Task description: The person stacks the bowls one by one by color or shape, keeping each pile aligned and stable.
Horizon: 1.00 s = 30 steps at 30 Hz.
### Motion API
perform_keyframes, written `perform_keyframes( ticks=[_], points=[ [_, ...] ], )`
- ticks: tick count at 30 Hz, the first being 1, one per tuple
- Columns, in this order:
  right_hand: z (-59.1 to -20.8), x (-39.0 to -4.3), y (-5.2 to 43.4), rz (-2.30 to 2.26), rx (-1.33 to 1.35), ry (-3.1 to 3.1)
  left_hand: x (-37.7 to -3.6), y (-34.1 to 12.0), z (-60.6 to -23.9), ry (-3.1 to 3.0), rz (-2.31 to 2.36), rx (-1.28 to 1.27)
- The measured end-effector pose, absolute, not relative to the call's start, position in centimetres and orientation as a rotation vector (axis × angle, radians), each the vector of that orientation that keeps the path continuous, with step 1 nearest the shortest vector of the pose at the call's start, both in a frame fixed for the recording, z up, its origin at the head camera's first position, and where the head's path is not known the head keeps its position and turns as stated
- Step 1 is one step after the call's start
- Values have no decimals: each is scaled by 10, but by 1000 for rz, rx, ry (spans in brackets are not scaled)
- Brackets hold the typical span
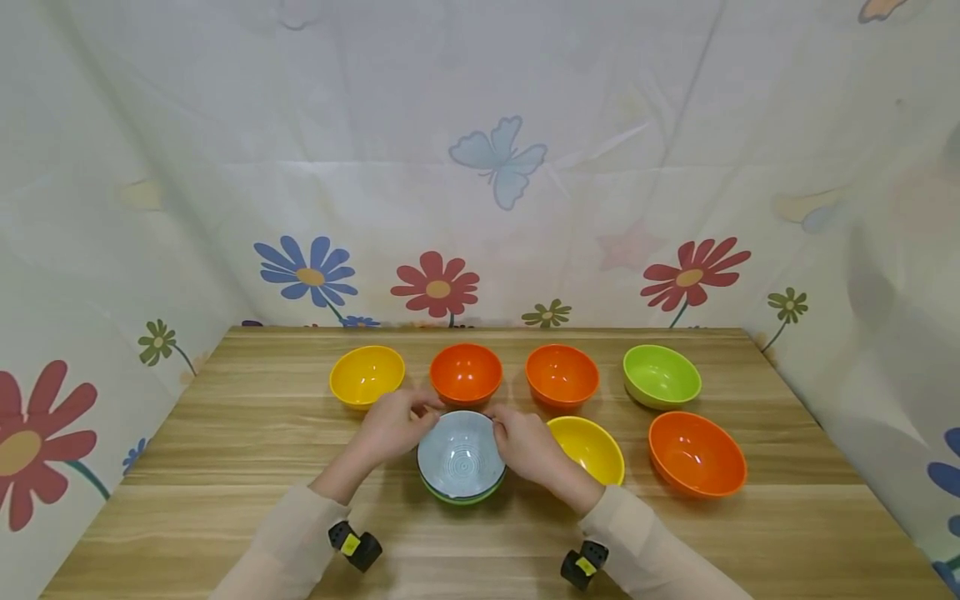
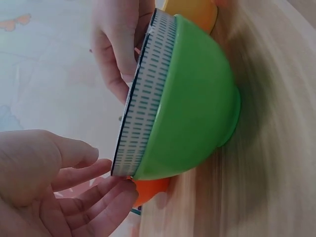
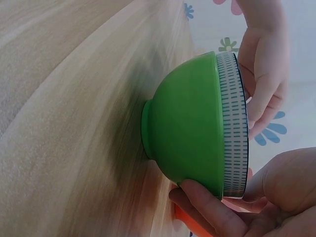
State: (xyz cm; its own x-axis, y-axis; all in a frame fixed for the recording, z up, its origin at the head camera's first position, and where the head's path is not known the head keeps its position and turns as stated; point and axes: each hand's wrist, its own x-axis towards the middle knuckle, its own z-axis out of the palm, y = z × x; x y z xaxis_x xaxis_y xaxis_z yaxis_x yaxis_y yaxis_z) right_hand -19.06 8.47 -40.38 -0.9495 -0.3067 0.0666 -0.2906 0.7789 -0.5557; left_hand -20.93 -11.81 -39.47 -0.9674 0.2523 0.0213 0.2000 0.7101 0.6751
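A patterned grey-blue bowl, nested inside a green bowl at the near middle of the table, is pinched at its rim by both hands. The left hand is closed on the left rim, the right hand on the right rim, each grip a light fingertip pinch. A slip could follow from so shallow a hold, and the green bowl could be dragged along if the fit is tight. The neighbouring yellow bowl could be knocked.
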Motion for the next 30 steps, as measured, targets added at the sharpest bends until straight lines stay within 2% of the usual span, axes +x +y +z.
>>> perform_keyframes(
  ticks=[16, 24, 30],
  points=[
    [-404, -190, 85, -926, -494, 2932, -195, -134, -412, 2721, 1460, 171],
    [-404, -190, 85, -944, -511, 2927, -192, -138, -433, 2355, 1782, -72],
    [-403, -189, 85, -941, -512, 2932, -190, -140, -444, 2150, 1905, -74]
  ],
)
